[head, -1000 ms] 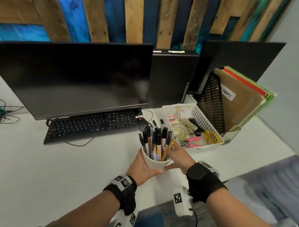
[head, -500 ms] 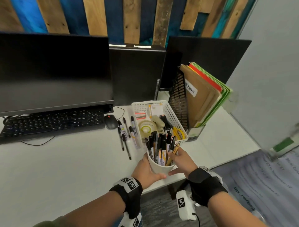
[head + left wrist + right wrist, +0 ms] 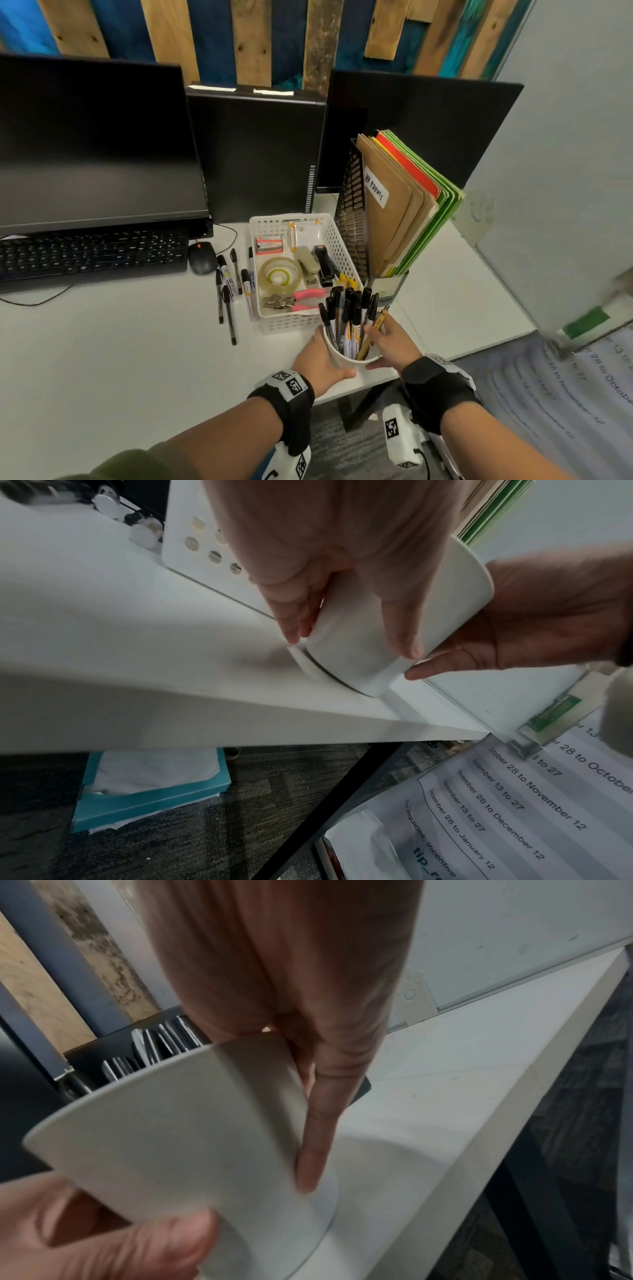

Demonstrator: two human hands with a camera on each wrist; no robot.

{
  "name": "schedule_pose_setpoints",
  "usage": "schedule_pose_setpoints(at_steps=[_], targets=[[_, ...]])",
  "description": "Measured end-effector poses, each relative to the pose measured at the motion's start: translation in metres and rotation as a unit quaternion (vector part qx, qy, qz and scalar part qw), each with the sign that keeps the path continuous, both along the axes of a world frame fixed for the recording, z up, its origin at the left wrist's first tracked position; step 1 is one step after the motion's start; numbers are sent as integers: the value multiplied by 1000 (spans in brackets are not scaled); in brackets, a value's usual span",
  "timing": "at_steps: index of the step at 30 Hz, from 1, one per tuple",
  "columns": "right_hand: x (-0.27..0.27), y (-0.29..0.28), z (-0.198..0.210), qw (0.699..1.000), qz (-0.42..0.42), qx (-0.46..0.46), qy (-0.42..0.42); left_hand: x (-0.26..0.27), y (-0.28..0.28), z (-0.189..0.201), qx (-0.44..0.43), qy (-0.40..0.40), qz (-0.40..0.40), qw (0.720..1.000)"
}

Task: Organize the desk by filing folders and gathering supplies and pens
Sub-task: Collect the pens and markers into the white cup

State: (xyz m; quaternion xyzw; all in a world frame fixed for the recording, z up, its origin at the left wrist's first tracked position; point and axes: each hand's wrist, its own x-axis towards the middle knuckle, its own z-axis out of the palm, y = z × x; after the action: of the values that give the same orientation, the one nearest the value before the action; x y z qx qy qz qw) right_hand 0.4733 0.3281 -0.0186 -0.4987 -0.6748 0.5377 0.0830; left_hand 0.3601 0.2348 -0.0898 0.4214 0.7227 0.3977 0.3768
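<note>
Both hands close around a white cup [image 3: 337, 356] packed with pens [image 3: 349, 318], one palm on each side. The left hand [image 3: 318, 359] wraps the cup's left wall, fingers behind it and thumb across the near side; the left wrist view shows those fingers [image 3: 294, 610] pressed flat along the cup's wall [image 3: 404, 607]. The right hand [image 3: 390, 342] grips the opposite wall, fingers [image 3: 318, 1123] running down the cup's side [image 3: 178, 1137] and the thumb low in front. Each grip is curled snugly on the cup, which tilts toward the person with its base at or just above the white tabletop [image 3: 102, 359] near the front edge; contact with the surface cannot be told.

Just beyond the grip sits a white perforated basket [image 3: 291, 323] holding a tape roll [image 3: 279, 274], a black stapler [image 3: 323, 267] and pink-handled scissors [image 3: 308, 296]. Beyond and to the left of the grip, loose markers [image 3: 229, 284] lie on the tabletop beside the basket, near a black mouse [image 3: 202, 257]. Beyond and to the right, a black mesh file holder [image 3: 352, 219] stands with brown, red and green folders [image 3: 400, 205] upright inside
</note>
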Motion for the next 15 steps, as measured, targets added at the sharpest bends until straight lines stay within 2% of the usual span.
schedule_pose_setpoints(at_steps=[15], targets=[[-9,34,-6,1000,-8,5,-18,-2,29,9,-29,-2,3,1000]])
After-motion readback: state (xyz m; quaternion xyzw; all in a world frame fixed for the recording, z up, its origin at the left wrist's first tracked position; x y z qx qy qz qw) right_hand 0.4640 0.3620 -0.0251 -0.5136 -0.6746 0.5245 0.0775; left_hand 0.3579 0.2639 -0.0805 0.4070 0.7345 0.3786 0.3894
